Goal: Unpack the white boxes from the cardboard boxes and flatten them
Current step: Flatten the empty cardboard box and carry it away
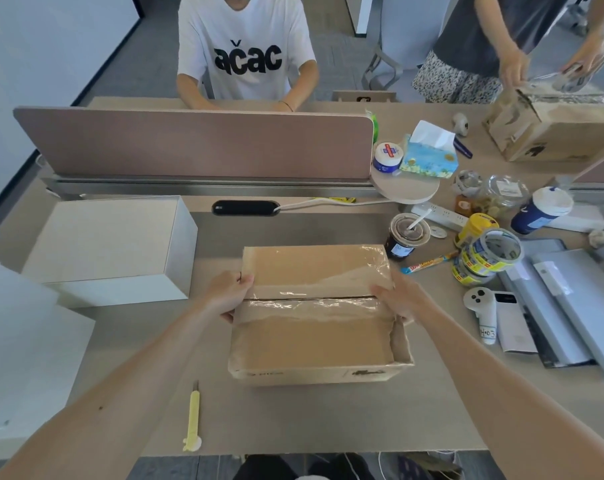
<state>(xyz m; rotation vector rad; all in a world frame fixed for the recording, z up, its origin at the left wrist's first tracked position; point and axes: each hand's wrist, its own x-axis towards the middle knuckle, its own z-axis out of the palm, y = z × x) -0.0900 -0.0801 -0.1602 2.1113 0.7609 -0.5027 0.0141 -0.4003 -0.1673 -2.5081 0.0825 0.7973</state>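
From your head camera, count two cardboard boxes. The cardboard box (pixel 314 317) you are handling sits at the centre of the bench (pixel 328 417), its two top flaps closed and meeting along a seam under shiny clear tape. The second cardboard box (pixel 553 129) stands well apart at 2 o'clock, under another person's hands.

Your left hand (pixel 229 294) grips the box at its 9 o'clock edge, thumb on top of the far flap and fingers clamped round the rim. Your right hand (pixel 395 296) holds the 3 o'clock edge at the seam, fingers curled over the flap ends.

One whole white box (pixel 103 244) rests closed on the bench at 10 o'clock, apart from your box. A further white shape (pixel 23 341) lies at 8 o'clock (cropped by the frame, so whether it is a box cannot be told).

One yellow utility knife (pixel 193 420) lies at 7 o'clock, near the bench's front edge. At 3 o'clock there is one lidded drink cup (pixel 406 237) with a straw and a stack of at least two tape rolls (pixel 487 258). Two other people stand beyond the bench at 12 and 1 o'clock.
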